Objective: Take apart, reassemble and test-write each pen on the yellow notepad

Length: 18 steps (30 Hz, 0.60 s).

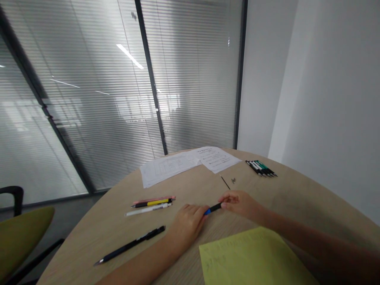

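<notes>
Both my hands rest on a round wooden table (pixel 97 229) and share one blue-and-black pen (pixel 212 208). My left hand (pixel 187 224) is closed around its blue end. My right hand (pixel 240 202) pinches the black end. Just beyond my right hand lie a thin dark rod (pixel 225 182) and a tiny metal part (pixel 233 180). A yellow sheet of paper (pixel 252 259) lies in front of me, under my right forearm.
A long black pen (pixel 130 244) lies to the left. Three pens, pink, yellow-black and white (pixel 152 203), sit further back. A bundle of black, white and green pens (pixel 261 168) lies at the right. White printed sheets (pixel 187 162) are at the far edge. An olive chair (pixel 20 233) stands left.
</notes>
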Each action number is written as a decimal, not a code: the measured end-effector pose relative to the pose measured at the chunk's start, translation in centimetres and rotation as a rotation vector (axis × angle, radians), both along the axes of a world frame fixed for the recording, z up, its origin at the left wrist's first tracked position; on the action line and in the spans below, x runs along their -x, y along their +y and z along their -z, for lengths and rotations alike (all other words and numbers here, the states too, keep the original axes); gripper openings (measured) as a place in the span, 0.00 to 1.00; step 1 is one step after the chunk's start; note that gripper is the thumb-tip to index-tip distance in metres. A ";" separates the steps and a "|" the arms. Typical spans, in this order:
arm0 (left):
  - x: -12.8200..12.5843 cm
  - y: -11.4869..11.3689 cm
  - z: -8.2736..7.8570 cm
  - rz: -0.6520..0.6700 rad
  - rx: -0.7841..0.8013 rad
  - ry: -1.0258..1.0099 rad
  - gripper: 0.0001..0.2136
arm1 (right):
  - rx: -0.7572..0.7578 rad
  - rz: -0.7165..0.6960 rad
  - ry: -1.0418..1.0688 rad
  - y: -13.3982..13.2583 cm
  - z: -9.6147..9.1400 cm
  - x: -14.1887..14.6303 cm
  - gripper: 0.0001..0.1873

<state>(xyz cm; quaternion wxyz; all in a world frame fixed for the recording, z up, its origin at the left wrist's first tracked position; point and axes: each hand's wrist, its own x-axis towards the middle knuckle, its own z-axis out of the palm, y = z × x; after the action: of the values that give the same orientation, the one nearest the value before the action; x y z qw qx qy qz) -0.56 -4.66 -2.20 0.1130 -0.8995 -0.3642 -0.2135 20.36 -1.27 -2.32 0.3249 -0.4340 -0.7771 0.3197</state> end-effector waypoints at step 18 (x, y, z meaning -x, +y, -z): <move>0.0 0.0 -0.5 -0.205 0.093 -0.031 0.09 | -0.348 0.396 -0.981 4.2 -0.8 -0.3 0.13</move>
<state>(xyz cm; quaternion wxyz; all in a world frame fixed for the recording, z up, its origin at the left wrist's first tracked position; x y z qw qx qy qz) -0.59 -4.67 -1.66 0.0870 -0.8583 -0.4655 -0.1975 20.69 2.91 -1.48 0.0456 -0.6097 -0.7821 -0.1201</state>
